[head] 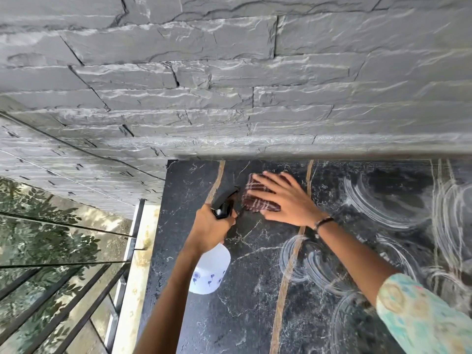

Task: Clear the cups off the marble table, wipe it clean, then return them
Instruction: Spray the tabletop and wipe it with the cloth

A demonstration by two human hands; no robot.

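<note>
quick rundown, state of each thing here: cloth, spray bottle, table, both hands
cloth: flat on the table, pressed under the right hand
spray bottle: off the table, gripped
marble table: no cups, swirl streaks at right
left hand: closed round bottle neck
right hand: open, fingers spread

Place: we took this for a home balcony or terrace, up off the ground.
Wall: we saw rough grey stacked-stone cladding [229,80] rising behind the counter.
Surface: a black marble table [242,290] with tan veins butted against that wall.
Edge: a dark metal railing [63,290] ran along our left.
Beyond: we looked down on leafy treetops [46,241] through the bars.
</note>
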